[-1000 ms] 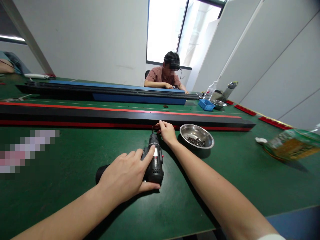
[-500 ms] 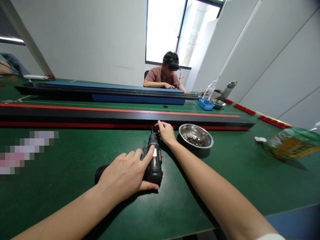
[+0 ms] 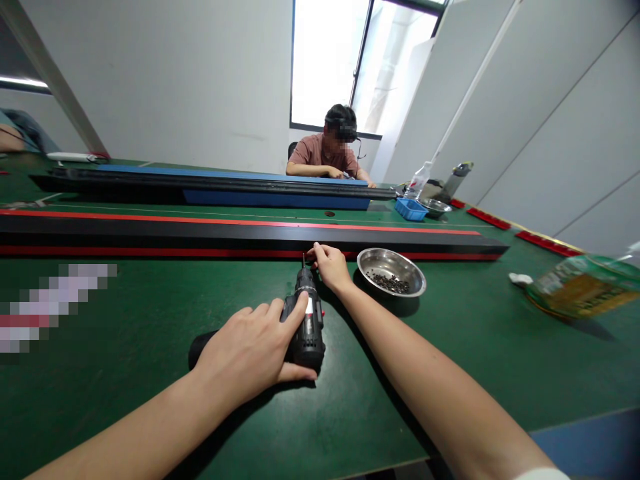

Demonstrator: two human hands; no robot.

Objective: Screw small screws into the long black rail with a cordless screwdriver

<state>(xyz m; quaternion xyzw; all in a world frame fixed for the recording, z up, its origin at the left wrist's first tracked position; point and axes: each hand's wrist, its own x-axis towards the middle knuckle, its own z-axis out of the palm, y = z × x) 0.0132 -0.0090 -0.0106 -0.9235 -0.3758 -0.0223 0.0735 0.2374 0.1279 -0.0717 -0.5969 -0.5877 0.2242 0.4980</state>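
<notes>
My left hand point(image 3: 253, 347) is wrapped round a black cordless drill point(image 3: 307, 327) that lies on its side on the green table. The drill's thin bit points away from me, at the near side of a long black bar with red edges point(image 3: 240, 235). Just right of the bit tip, my right hand point(image 3: 330, 265) has its fingers pinched together close to the bar. Whatever they hold is too small or hidden to make out. Beside my right wrist stands a steel bowl point(image 3: 415, 277) with many small dark screws point(image 3: 390, 282) in it.
Farther back lies a long blue and black bar point(image 3: 250, 185). A person point(image 3: 325, 150) sits across the table. A blue basket point(image 3: 411, 209), a plastic bottle point(image 3: 421, 179) and another steel bowl point(image 3: 437, 208) stand at the back right. A green-and-yellow container point(image 3: 585, 287) is at the right.
Almost nothing differs. Both hands and the drill keep their places at the bar; the whole view has shifted very slightly.
</notes>
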